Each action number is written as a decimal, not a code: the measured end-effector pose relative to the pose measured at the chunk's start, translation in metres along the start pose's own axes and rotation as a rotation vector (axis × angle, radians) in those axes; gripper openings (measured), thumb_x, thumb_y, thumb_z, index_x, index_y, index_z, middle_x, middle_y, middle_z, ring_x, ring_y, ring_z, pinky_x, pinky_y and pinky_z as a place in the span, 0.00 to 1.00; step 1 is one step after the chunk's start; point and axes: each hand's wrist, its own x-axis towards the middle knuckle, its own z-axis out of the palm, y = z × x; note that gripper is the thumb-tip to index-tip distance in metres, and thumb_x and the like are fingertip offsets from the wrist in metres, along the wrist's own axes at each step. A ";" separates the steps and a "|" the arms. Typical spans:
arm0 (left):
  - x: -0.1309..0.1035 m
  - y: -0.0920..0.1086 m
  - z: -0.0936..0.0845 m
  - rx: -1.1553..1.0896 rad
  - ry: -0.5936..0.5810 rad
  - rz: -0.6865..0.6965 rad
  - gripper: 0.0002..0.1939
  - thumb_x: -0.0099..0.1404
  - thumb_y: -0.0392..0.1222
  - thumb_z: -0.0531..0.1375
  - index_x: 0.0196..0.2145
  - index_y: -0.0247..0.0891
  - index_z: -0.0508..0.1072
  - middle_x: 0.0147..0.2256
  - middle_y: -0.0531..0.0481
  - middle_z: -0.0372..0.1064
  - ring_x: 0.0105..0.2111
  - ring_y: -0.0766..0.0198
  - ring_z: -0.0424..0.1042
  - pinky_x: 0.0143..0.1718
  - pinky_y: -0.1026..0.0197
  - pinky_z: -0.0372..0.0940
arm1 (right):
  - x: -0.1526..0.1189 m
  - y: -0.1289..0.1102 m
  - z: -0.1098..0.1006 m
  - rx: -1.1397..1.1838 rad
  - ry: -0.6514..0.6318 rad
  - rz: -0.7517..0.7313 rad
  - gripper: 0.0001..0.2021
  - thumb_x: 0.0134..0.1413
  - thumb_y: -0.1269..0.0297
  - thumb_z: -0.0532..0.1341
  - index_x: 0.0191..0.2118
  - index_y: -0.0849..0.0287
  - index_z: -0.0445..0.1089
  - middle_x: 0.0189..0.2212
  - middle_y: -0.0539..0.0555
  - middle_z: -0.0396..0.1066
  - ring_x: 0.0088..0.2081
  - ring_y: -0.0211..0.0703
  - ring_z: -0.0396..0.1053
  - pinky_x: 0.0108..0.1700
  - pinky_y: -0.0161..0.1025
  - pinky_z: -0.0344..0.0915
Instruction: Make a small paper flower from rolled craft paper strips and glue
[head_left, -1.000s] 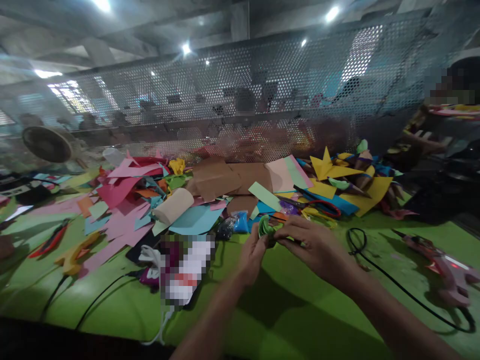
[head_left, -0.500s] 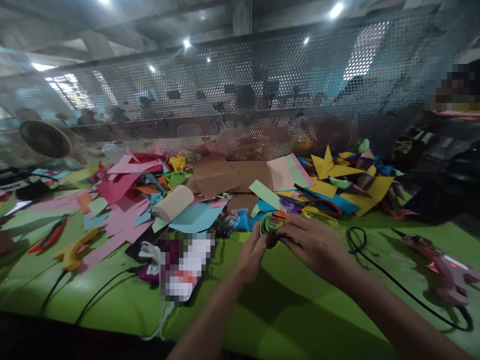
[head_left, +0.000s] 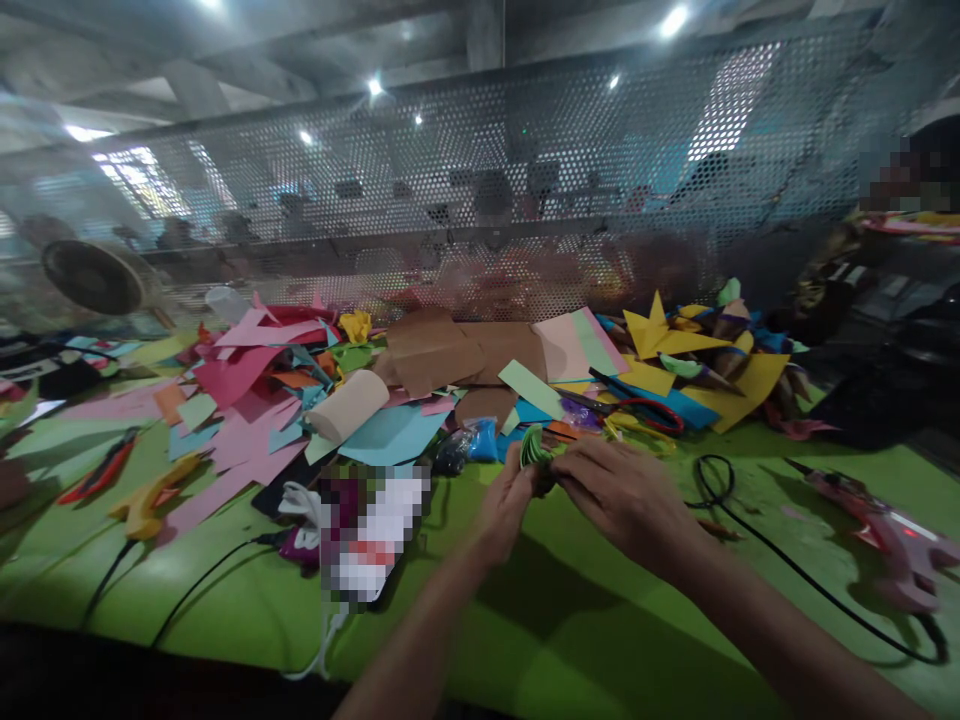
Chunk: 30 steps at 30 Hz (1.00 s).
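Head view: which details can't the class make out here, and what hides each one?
All in the head view:
Green paper piece: lower part, hidden by the left hand's fingers.
Right hand: whether its fingers pinch anything, too small and dark to tell.
Phone: screen, covered by pixelation.
Perforated panel: what lies beyond, blurred and broken up by its mesh.
Person at right: cut off by the right edge.

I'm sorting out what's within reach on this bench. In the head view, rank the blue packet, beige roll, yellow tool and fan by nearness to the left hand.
From the left hand, nearest first:
1. Blue packet: just beyond it, slightly left.
2. Beige roll: farther left, among papers.
3. Yellow tool: far left.
4. Fan: far left, at the back.
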 end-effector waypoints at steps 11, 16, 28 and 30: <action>0.003 -0.014 -0.004 -0.041 -0.020 0.013 0.26 0.70 0.59 0.51 0.57 0.41 0.67 0.48 0.47 0.68 0.46 0.60 0.65 0.47 0.60 0.62 | -0.002 0.003 0.000 0.023 -0.113 0.001 0.07 0.65 0.72 0.55 0.39 0.59 0.70 0.33 0.54 0.69 0.33 0.46 0.66 0.34 0.41 0.54; 0.004 -0.019 -0.003 -0.110 -0.037 0.042 0.22 0.70 0.58 0.52 0.52 0.42 0.68 0.39 0.51 0.64 0.36 0.64 0.61 0.40 0.63 0.61 | -0.003 0.003 0.000 0.029 -0.113 -0.001 0.09 0.66 0.71 0.53 0.39 0.59 0.70 0.32 0.54 0.69 0.31 0.45 0.64 0.33 0.41 0.53; 0.007 -0.022 -0.003 -0.241 -0.044 0.046 0.18 0.69 0.58 0.53 0.44 0.40 0.66 0.32 0.53 0.59 0.31 0.66 0.57 0.36 0.65 0.59 | 0.001 0.001 -0.006 0.053 -0.098 -0.033 0.11 0.66 0.74 0.51 0.37 0.59 0.69 0.31 0.54 0.68 0.30 0.44 0.64 0.32 0.39 0.52; 0.006 -0.022 -0.003 -0.240 -0.049 0.051 0.18 0.70 0.57 0.53 0.46 0.40 0.66 0.33 0.53 0.59 0.31 0.66 0.57 0.35 0.65 0.58 | 0.001 0.002 -0.006 0.057 -0.092 -0.035 0.11 0.66 0.74 0.51 0.38 0.60 0.70 0.32 0.55 0.69 0.30 0.44 0.64 0.32 0.38 0.53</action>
